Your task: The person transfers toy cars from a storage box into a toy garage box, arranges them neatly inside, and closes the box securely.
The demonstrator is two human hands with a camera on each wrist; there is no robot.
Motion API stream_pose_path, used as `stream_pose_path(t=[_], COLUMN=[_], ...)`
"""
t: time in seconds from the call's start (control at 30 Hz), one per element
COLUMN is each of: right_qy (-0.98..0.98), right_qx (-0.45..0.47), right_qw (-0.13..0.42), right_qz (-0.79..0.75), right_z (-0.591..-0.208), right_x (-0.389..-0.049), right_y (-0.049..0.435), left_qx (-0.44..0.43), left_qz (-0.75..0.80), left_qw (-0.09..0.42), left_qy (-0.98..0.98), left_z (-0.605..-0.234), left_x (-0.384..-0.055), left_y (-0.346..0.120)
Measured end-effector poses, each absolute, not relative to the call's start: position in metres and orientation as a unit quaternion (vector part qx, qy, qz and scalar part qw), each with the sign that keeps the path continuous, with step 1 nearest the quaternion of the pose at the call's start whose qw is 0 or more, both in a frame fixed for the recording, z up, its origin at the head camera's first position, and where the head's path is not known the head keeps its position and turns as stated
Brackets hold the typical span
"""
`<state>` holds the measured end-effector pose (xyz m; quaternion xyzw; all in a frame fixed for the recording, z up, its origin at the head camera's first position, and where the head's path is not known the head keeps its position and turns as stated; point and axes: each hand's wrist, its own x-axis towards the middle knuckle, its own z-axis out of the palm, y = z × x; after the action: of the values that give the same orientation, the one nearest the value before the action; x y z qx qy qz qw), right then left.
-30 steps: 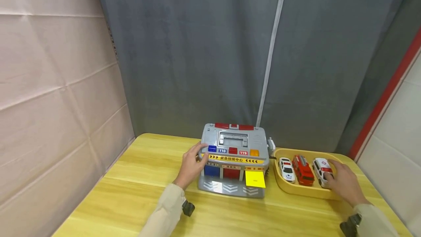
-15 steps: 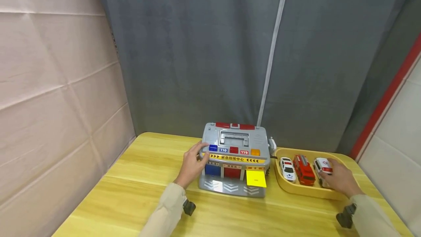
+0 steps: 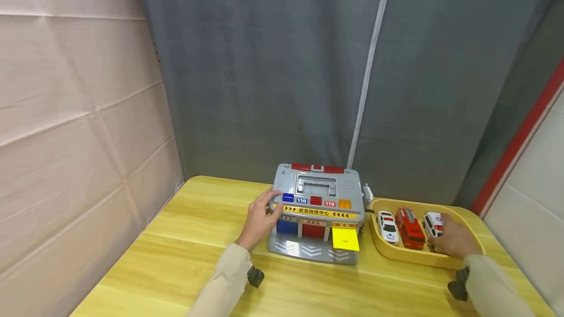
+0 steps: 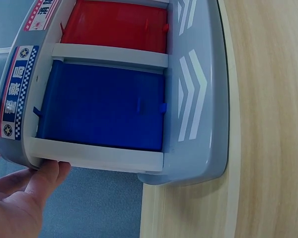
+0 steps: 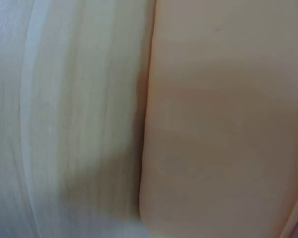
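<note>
My left hand (image 3: pixel 259 220) grips the left edge of a grey toy emergency station (image 3: pixel 349 187), thumb at the front and fingers at the roof corner. In the left wrist view, fingertips (image 4: pixel 49 176) touch its side wall beside the lowered blue door (image 4: pixel 104 106); a red door (image 4: pixel 116 27) is down too. The yellow door (image 3: pixel 345 239) sticks out, raised. At the right, my right hand (image 3: pixel 458 239) holds a white and red toy ambulance (image 3: pixel 433 221) in a yellow tray (image 3: pixel 410 256); the hand covers the ambulance's near right part.
A white toy police car (image 3: pixel 387 229) and a red toy fire engine (image 3: pixel 411 231) lie in the tray, left of the ambulance. A grey curtain (image 3: pixel 264 72) hangs behind the wooden table (image 3: pixel 176 258). The right wrist view shows the tray's outer wall (image 5: pixel 223 99) close up.
My right hand has moved left and closed further around the ambulance, covering more of it. My left hand keeps its hold on the station. The head view has shifted slightly.
</note>
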<state>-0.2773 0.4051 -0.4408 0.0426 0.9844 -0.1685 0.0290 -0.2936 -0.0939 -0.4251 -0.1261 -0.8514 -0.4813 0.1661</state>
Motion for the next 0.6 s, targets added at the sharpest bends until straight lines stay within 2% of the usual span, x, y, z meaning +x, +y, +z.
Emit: stream_pose_path(t=[0.33,0.6], right_qy=[0.984,0.981], right_qx=[0.051,0.049], right_qw=[0.035,0.033], right_qz=[-0.168,-0.185], right_z=[-0.4336,-0.4377], right_x=[-0.2721,-0.2807], right_y=[0.3993,0.4075], left_qx=[-0.133,-0.134], left_qz=[-0.488,-0.487], left_qw=[0.17,0.174], left_qy=[-0.846,-0.845], left_z=[-0.4262,-0.4276], left_x=[-0.2956,-0.2952], left_y=[-0.0949,-0.0948])
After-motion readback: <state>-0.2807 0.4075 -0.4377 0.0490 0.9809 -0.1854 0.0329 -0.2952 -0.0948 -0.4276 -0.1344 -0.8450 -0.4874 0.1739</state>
